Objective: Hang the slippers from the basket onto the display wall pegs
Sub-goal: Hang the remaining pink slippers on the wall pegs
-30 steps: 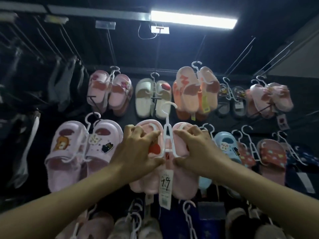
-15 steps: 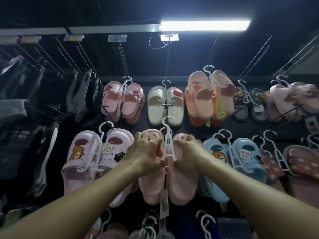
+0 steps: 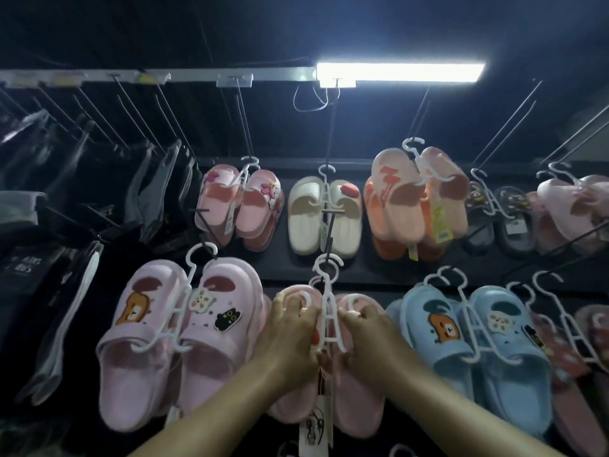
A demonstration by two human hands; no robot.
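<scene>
A pair of pink slippers (image 3: 357,404) hangs on a white plastic hanger (image 3: 328,311) in the middle of the lower row. The hanger's hook sits at a dark wall peg (image 3: 326,258). My left hand (image 3: 290,334) grips the left slipper and the hanger's left arm. My right hand (image 3: 370,341) grips the right slipper beside the hanger's right arm. A white price tag (image 3: 313,430) dangles below the pair. The basket is out of view.
Pink cartoon slippers (image 3: 178,341) hang to the left, blue ones (image 3: 478,344) to the right. The upper row holds pink (image 3: 240,202), white (image 3: 324,216) and orange (image 3: 418,196) pairs. Dark packaged goods (image 3: 49,225) hang far left. Bare long pegs (image 3: 507,123) jut out under the strip light (image 3: 400,72).
Both hands have carried the pink pair up and toward the wall, and the hanger's hook now sits at the peg. The view has tilted upward.
</scene>
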